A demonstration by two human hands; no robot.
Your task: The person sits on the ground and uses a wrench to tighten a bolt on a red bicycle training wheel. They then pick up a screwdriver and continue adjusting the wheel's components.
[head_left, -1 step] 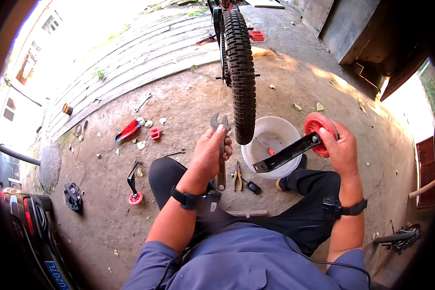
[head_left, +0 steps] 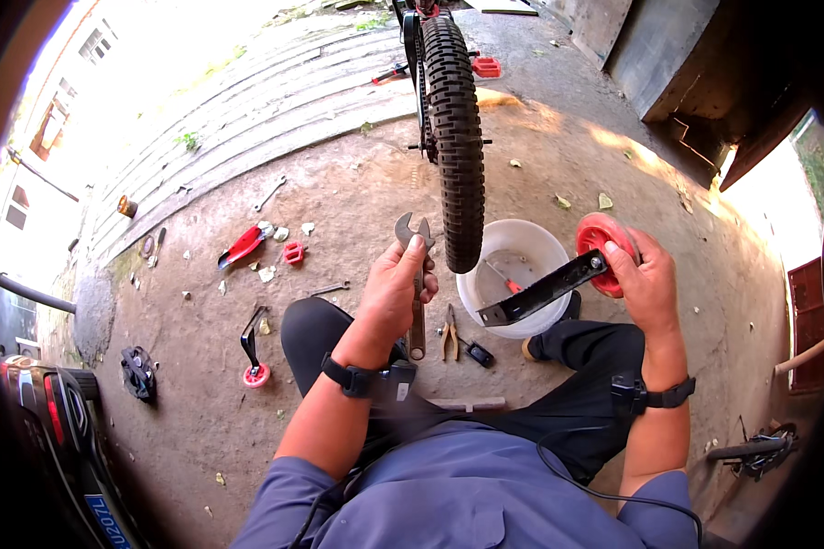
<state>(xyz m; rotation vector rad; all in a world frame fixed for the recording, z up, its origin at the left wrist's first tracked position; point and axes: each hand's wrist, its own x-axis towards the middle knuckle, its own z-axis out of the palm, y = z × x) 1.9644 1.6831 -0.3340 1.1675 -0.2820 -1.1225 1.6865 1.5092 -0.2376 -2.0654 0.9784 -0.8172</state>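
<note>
My left hand (head_left: 395, 285) is closed around an adjustable wrench (head_left: 417, 331), its jaws pointing up past my thumb and its handle hanging below my fist. In my right hand (head_left: 648, 279) is a training wheel (head_left: 604, 240) with a red rim, gripped by the wheel. Its black metal bracket (head_left: 545, 288) slants down to the left, over the white plastic bucket (head_left: 470, 297). A red-handled tool (head_left: 513, 285) lies inside the bucket. Between and beyond my hands stands a bicycle's knobby black tyre (head_left: 456, 146), with axle ends sticking out on both sides.
A second training wheel (head_left: 256, 375) lies on the ground at left, near a red pedal (head_left: 294, 252), a red-and-black part (head_left: 242, 247) and wrenches (head_left: 268, 194). Pliers (head_left: 449, 334) and a small black device (head_left: 479, 354) lie between my legs. A parked vehicle (head_left: 59, 430) is at lower left.
My left hand and the wrench have shifted very slightly left. The right hand keeps its hold on the training wheel in the same place.
</note>
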